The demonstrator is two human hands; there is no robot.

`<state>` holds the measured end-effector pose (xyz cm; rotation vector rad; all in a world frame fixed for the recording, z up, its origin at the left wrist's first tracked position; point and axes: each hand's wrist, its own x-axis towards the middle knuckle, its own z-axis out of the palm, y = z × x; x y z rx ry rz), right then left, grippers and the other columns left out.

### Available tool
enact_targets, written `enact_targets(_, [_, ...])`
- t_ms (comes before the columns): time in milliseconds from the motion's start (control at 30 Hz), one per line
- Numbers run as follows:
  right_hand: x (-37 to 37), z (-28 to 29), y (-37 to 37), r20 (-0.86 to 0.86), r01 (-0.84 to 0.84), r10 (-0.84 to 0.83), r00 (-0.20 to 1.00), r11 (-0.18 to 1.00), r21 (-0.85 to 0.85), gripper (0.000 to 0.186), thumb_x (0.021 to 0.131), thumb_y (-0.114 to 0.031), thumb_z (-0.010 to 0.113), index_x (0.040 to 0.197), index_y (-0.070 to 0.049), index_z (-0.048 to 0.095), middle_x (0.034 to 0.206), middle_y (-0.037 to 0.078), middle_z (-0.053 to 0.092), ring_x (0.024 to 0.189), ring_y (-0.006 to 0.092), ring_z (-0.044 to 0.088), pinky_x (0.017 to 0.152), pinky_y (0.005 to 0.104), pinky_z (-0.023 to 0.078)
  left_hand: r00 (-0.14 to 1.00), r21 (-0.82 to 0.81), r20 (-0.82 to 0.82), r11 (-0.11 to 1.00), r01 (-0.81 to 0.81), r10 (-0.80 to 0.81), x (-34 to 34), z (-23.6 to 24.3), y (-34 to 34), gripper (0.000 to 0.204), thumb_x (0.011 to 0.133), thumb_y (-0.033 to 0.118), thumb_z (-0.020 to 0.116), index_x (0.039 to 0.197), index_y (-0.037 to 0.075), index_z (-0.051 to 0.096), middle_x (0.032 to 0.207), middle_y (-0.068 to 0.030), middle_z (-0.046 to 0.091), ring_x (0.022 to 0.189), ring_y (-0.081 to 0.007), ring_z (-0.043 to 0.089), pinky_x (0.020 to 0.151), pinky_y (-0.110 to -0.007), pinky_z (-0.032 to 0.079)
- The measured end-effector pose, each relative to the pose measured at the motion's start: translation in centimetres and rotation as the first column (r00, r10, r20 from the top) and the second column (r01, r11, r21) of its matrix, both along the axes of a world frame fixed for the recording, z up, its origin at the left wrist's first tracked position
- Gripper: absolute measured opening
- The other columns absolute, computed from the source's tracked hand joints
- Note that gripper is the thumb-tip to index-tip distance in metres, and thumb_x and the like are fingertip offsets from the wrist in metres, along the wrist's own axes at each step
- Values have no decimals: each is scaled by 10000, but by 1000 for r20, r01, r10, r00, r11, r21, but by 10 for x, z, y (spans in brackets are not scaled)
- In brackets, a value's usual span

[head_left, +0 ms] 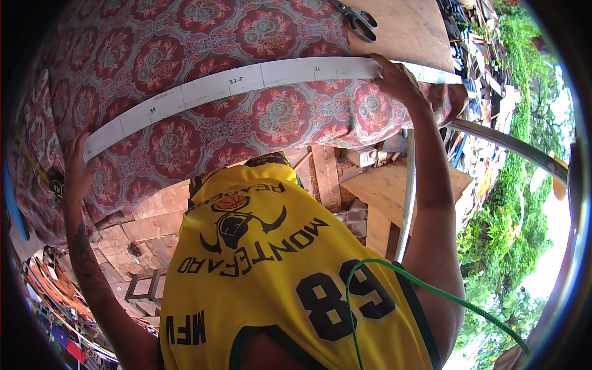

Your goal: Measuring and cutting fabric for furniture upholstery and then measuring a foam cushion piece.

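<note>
A long white measuring strip (246, 81) with handwritten marks lies across a red-and-grey floral fabric (179, 52) spread over the table. My left hand (79, 161) grips the strip's left end, its fingers at the edge. Toward the other end, my right hand (399, 81) holds the strip between thumb and fingers, and the strip runs on past it to the right. Both arms are stretched wide. Beyond the strip, a pair of scissors with black handles (362, 24) rests partly on bare wood. Close to my left wrist is a small black tape measure (56, 184).
Bare wooden tabletop (410, 31) shows at the far right. The fabric hangs over the near edge. Below stand a wooden stool or box (388, 191) and a pale pole (407, 203). A green cord (444, 293) crosses my right side. Stacked scraps and plants are to the right.
</note>
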<state>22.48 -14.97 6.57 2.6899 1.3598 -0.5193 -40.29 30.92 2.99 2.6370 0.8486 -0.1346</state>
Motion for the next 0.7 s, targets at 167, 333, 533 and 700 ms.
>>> enact_targets(167, [-5, 0, 3, -90, 89, -89, 992, 996, 0, 728, 786, -141, 767, 1461, -164, 495, 970, 201, 724, 847, 302, 722, 800, 419, 555, 1000, 26, 15, 1000, 8, -8, -3, 2, 2, 739, 792, -105, 648, 1472, 58, 408, 1464, -186, 449, 1381, -380, 422, 1148, -457, 350])
enact_targets(333, [13, -15, -15, -41, -142, 150, 988, 976, 167, 728, 810, -182, 806, 1460, -100, 490, 1127, 247, 695, 1015, 346, 687, 928, 450, 519, 994, 108, 76, 991, 73, -81, 2, 3, -5, 667, 818, -21, 662, 1447, 59, 453, 1448, -185, 490, 1364, -386, 448, 1130, -467, 355])
enact_targets(533, [-44, 21, -15, -678, 518, -216, 703, 809, 279, 308, 944, -71, 577, 1231, 26, 630, 981, 61, 657, 857, 140, 632, 771, 313, 524, 981, 184, 194, 981, -59, 23, 11, 7, -44, 637, 844, 32, 650, 1451, 82, 467, 1457, -175, 488, 1361, -369, 451, 1144, -475, 344])
enact_targets(700, [-170, 19, 42, -969, 670, -107, 222, 738, 72, 256, 952, 13, 572, 1198, 24, 641, 1080, 81, 677, 945, 156, 661, 872, 320, 569, 978, 473, 164, 880, 35, -128, -5, -9, -98, 547, 956, 239, 585, 1481, 138, 470, 1503, -161, 456, 1401, -371, 417, 1187, -514, 291])
